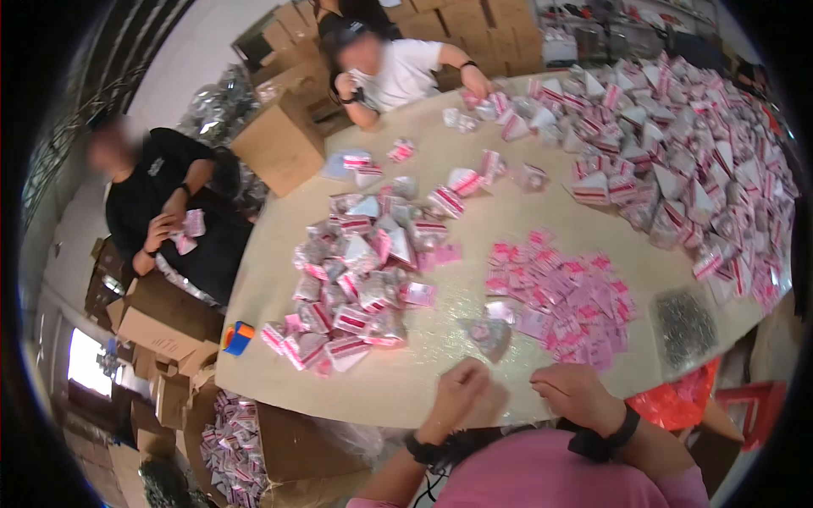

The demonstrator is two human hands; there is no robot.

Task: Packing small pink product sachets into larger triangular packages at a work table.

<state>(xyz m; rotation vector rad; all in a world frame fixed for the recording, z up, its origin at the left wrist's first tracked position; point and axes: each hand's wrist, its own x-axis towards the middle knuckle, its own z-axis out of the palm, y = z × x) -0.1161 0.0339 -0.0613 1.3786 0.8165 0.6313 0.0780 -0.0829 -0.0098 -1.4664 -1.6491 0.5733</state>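
Observation:
My left hand (464, 391) is held over the near edge of the table with its fingers curled in. Beside it, my right hand (577, 393) is also closed, thumb and fingers pressed together. Whatever either hand may hold is hidden or too small to name. Just beyond my left hand lies a see-through plastic bag (487, 336) with greyish contents. A spread pile of pink printed cards (563, 296) lies ahead of my right hand. Left of the cards is a heap of small filled plastic bags (356, 279) with pink and white labels.
A large mound of similar bags (677, 152) covers the far right. A tray of small dark metal pieces (684, 328) sits at right, a blue and orange tape dispenser (238, 338) at left. Two co-workers (398, 72) (165, 203) are across and left. An open carton (246, 449) holds more bags.

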